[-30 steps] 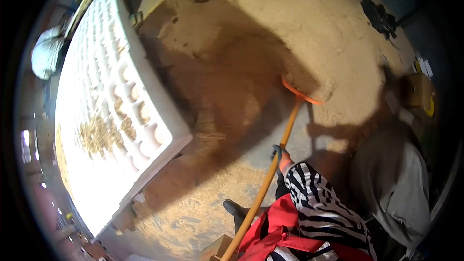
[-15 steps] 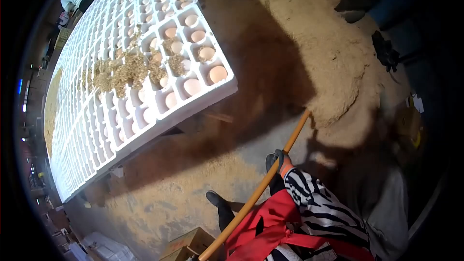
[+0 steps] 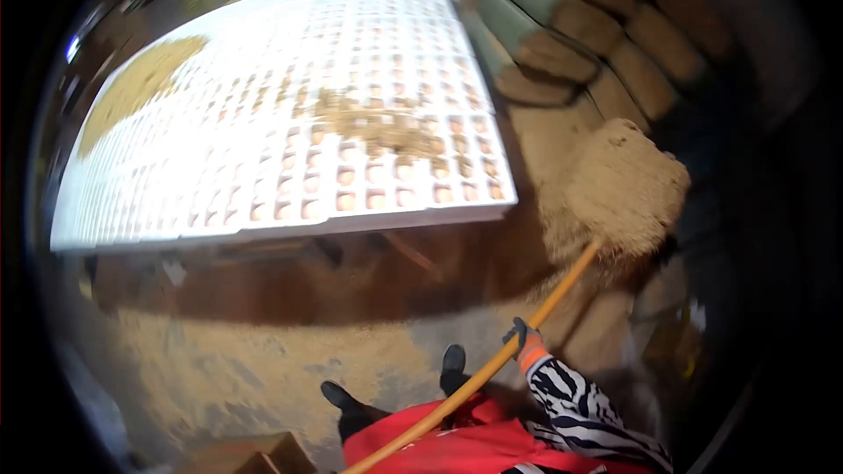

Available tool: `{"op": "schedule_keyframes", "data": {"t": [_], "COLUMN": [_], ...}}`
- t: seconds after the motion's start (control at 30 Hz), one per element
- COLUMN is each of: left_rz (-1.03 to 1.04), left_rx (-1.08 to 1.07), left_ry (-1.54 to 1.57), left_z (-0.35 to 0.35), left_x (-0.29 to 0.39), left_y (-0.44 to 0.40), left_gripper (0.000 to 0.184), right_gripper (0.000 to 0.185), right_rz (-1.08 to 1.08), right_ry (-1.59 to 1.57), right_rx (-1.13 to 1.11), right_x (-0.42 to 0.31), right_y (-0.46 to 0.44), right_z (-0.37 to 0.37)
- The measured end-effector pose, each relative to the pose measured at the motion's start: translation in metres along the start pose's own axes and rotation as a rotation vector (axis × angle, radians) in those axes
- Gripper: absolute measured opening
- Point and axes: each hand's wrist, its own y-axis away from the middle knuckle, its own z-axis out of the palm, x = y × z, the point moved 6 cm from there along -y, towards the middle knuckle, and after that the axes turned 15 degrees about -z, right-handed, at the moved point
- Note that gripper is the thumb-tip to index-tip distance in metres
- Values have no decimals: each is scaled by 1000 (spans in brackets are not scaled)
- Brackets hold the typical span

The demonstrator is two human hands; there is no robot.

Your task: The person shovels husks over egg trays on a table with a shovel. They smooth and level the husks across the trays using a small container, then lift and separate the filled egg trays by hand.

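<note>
My right hand (image 3: pixel 525 340), in a grey and orange glove, is wrapped round a long wooden shovel handle (image 3: pixel 479 377). The handle runs from the bottom edge up to a large heap of tan, sawdust-like material (image 3: pixel 628 184). That heap hides the shovel's blade, and loose bits trail beneath it. To the left of the heap stands a wide spread of white egg trays (image 3: pixel 290 219), with eggs (image 3: pixel 375 200) in the pockets. Clumps of the tan material (image 3: pixel 378 127) lie over some eggs. My left hand is outside the view.
Stuffed sacks (image 3: pixel 645 79) are stacked at the back right. A larger tan pile (image 3: pixel 145 83) covers the trays' far left. Tan material is scattered over the floor (image 3: pixel 263 369) round my feet. A cardboard box (image 3: pixel 250 455) sits at the bottom left.
The view has swung, showing more of the trays and the sacks. The shovel's end, earlier at the material on the floor, now carries a heap, raised beside the trays. My right hand keeps its grip.
</note>
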Motion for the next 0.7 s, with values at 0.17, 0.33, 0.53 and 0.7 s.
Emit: {"op": "schedule_keyframes", "data": {"t": [0.17, 0.33, 0.53, 0.7], "left_rz": [73, 182, 99, -75], "left_rx": [-225, -469, -315, 13], "left_ry": [265, 451, 865, 1003], "left_z": [-13, -47, 5, 28], "left_x": [-9, -81, -198, -246], "left_y": [-28, -29, 8, 85], "left_gripper": [48, 52, 56, 45], "right_gripper": [19, 19, 25, 20], "right_rz": [-237, -372, -351, -211], "right_ry": [232, 373, 571, 913], "right_rx": [-262, -583, -758, -1104], "right_x": [-70, -52, 64, 232], "right_y": [75, 186, 318, 392], "right_z": [124, 283, 459, 630]}}
